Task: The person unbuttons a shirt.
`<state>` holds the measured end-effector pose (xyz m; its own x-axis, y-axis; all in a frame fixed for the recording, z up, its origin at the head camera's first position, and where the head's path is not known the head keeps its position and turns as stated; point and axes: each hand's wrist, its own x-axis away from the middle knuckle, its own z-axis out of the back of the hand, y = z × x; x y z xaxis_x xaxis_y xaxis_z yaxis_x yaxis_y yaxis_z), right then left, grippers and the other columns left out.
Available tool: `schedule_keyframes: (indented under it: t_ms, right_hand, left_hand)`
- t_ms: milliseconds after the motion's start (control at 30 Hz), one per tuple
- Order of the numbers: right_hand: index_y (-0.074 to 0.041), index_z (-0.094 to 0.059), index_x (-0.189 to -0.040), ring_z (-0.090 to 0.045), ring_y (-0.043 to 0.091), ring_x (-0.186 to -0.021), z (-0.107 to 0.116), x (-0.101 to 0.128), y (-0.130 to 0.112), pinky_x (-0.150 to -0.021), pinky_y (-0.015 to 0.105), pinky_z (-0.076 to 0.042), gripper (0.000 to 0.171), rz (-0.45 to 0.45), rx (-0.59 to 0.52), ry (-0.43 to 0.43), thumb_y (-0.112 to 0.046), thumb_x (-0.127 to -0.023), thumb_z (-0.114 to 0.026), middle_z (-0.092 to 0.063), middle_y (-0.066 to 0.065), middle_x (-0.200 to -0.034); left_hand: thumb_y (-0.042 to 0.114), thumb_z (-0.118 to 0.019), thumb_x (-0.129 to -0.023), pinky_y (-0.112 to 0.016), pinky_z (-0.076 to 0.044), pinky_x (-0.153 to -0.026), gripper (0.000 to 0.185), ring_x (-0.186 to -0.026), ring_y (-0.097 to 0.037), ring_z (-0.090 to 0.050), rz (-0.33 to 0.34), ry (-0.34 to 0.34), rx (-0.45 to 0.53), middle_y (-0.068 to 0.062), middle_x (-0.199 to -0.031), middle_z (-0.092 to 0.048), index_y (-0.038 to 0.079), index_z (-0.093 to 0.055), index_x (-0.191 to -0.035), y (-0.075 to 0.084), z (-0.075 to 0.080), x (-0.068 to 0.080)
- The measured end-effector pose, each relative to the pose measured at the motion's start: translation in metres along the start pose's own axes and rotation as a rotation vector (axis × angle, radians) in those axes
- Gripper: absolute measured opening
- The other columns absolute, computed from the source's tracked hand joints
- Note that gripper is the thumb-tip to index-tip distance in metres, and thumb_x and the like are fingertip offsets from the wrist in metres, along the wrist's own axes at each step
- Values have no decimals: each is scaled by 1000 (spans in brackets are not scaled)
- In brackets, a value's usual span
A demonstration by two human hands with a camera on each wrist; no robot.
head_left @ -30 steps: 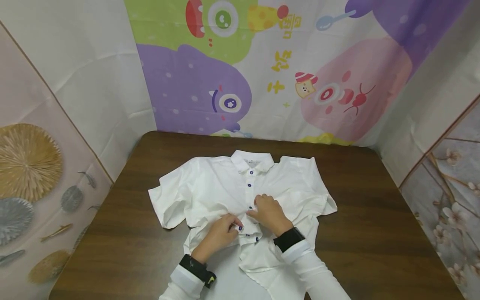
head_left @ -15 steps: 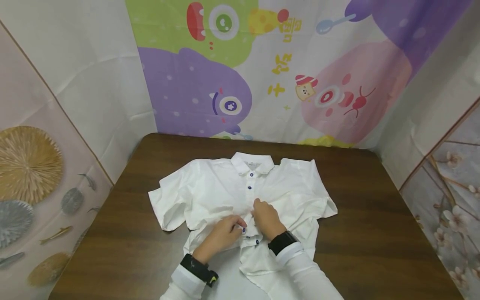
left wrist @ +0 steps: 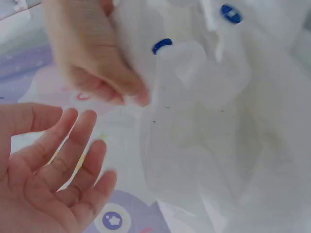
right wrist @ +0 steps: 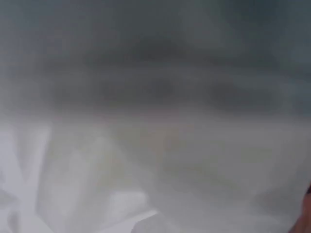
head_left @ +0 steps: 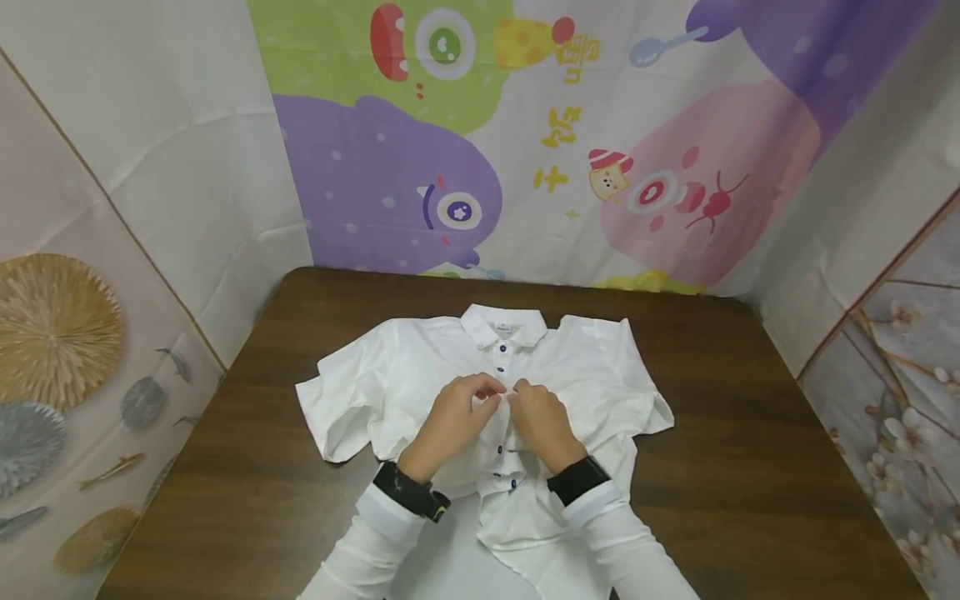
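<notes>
A white short-sleeved shirt (head_left: 420,358) with a collar and dark blue buttons lies spread out, its front partly lifted around the hands. Midway down the button strip, my right hand (head_left: 542,423) pinches the fabric between thumb and fingers. Close beside it on the left is my left hand (head_left: 457,417), its fingers loosely bent and nothing in its grasp. The left wrist view shows this left hand (left wrist: 53,170) slightly apart from the cloth, while the right hand (left wrist: 92,53) holds the shirt edge near a blue button (left wrist: 162,46). Blurred fabric fills most of the right wrist view.
The shirt lies on a dark brown wooden table (head_left: 720,433). Behind the table hangs a cartoon-printed cloth (head_left: 540,225), with patterned panels at both sides. A lower shirt tail (head_left: 547,542) spreads toward the front edge between the forearms.
My left hand has let go of the cloth by a lower button and moved up the button strip beside the right. The right hand has shifted slightly upward, still pinching the shirt.
</notes>
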<state>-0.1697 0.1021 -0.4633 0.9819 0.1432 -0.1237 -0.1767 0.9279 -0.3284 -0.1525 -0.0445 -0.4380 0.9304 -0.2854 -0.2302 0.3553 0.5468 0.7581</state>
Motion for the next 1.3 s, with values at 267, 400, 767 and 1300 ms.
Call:
schedule_keyframes:
  t_ms: [267, 400, 767, 1300]
  right_hand:
    - [-1, -63, -92, -64, 31, -65, 31, -3, -3, -53, 41, -47, 19, 3, -149, 126, -19, -90, -58, -67, 18, -77]
    - [-1, -62, -86, -56, 23, -61, 43, -5, 0, -54, 33, -42, 17, -8, -304, 195, -18, -89, -60, -62, 11, -68]
    - [2, -64, -89, -55, 24, -71, 65, -7, 5, -65, 31, -43, 14, -31, -547, 251, -11, -88, -59, -64, 15, -77]
    - [3, -65, -96, -60, 21, -78, 67, -6, 10, -68, 25, -45, 19, -69, -658, 163, -14, -89, -61, -67, 19, -87]
  left_hand:
    - [15, -62, -88, -41, -46, -88, 17, -101, -27, -60, -23, 52, -4, -11, -102, -65, 4, -64, -100, 2, -7, -25]
    - [19, -69, -83, -41, -43, -92, 27, -105, -29, -55, -82, 75, -60, -11, -108, -61, 6, -61, -105, 3, -9, -31]
    - [31, -68, -84, -37, -42, -84, 23, -86, -21, -56, -218, 243, -351, 0, -94, -65, 12, -62, -96, 18, -9, -42]
    - [19, -59, -90, -41, -40, -76, 14, -87, -23, -58, -178, 178, -293, -3, -93, -65, 13, -68, -99, 22, -6, -40]
